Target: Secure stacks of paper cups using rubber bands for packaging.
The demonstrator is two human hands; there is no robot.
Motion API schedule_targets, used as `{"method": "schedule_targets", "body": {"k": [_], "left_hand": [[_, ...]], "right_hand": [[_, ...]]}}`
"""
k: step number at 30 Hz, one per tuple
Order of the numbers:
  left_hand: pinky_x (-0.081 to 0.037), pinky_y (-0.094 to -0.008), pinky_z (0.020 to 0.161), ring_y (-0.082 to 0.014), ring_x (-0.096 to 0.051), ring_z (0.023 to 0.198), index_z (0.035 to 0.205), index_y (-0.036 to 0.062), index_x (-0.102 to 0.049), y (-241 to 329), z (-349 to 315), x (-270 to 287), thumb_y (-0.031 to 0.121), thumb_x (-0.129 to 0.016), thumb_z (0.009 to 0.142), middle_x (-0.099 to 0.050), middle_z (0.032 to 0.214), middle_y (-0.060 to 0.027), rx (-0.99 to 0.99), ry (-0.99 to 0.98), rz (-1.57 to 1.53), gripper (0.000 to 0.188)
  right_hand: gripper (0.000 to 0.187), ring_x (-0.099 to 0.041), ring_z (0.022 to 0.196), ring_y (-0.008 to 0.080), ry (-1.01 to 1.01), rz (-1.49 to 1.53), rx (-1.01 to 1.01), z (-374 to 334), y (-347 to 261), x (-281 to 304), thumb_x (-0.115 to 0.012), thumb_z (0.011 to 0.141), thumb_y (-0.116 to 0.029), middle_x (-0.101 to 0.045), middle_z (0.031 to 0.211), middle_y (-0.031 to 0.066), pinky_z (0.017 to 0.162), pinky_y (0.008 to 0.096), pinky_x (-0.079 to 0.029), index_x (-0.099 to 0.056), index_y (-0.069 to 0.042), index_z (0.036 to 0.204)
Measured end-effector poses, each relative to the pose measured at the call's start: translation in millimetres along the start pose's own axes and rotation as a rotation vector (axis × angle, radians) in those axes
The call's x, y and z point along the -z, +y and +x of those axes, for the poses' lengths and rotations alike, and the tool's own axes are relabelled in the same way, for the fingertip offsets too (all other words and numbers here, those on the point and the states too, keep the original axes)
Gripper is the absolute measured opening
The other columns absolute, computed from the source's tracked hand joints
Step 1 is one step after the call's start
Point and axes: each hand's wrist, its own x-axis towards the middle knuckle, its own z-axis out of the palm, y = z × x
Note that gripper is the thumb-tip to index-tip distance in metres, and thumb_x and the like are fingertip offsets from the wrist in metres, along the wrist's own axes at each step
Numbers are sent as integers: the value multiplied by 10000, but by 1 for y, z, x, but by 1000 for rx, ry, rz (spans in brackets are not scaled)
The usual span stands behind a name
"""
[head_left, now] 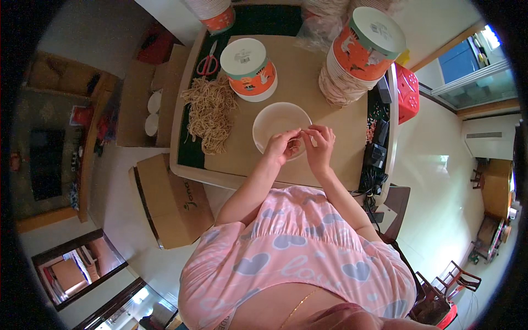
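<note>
My left hand (284, 145) and my right hand (319, 144) come together over the near right rim of a white round paper tub (274, 116). The fingertips of both hands pinch close to each other. Whatever is between them is too small to make out. Left of the tub lies a tangled heap of tan paper cords (209, 115). Beyond it rests a pair of red-handled scissors (208, 65). An orange, green and white printed tub (250, 69) stands upside down just behind the white one.
At the back right, an upside-down printed tub (366, 47) tops a stack with cords around it. Another tub stack (212, 14) stands at the back left. Black adapters and cables (376, 157) line the table's right edge, by a red stool (406, 93). Cardboard boxes (175, 201) sit left.
</note>
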Motion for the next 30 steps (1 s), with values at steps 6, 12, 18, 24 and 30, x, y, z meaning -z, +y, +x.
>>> {"method": "schedule_targets", "body": {"k": [6,12,18,24,30], "left_hand": [[-409,-213,483,-69,-531,569,849,72,-662,4,3,5,135,-671,812,-590,685,27,-69,52,44,74],[-431,-207,495,-67,-551,591,877,75,-661,9,-1,10,123,-657,821,-608,708,24,-102,-30,129,74],[-442,-203,509,-61,-545,600,896,64,-651,13,-2,12,115,-639,831,-603,720,25,-142,-16,242,83],[-450,-207,538,-65,-551,626,890,75,-642,16,-5,11,133,-637,832,-605,733,26,-141,-26,307,82],[-449,-210,544,-69,-564,637,879,98,-643,17,-9,7,159,-645,828,-622,757,27,-184,8,402,79]], "right_hand": [[261,-538,859,223,-70,9,81,-1,-5,4,-610,750,-7,-598,989,52,769,353,-390,-667,-127,974],[368,-537,868,233,-189,52,96,2,-6,12,-555,739,42,-584,1025,79,796,359,-406,-653,-120,1055],[330,-539,890,250,-278,208,36,8,3,13,-539,770,64,-585,1006,99,777,330,-440,-652,-85,1042],[187,-551,842,216,-379,366,-177,23,5,14,-592,803,-16,-600,928,106,731,300,-441,-665,-61,969],[129,-532,741,176,-447,412,-279,24,13,7,-644,765,-23,-601,798,71,688,294,-440,-666,-53,888]]}}
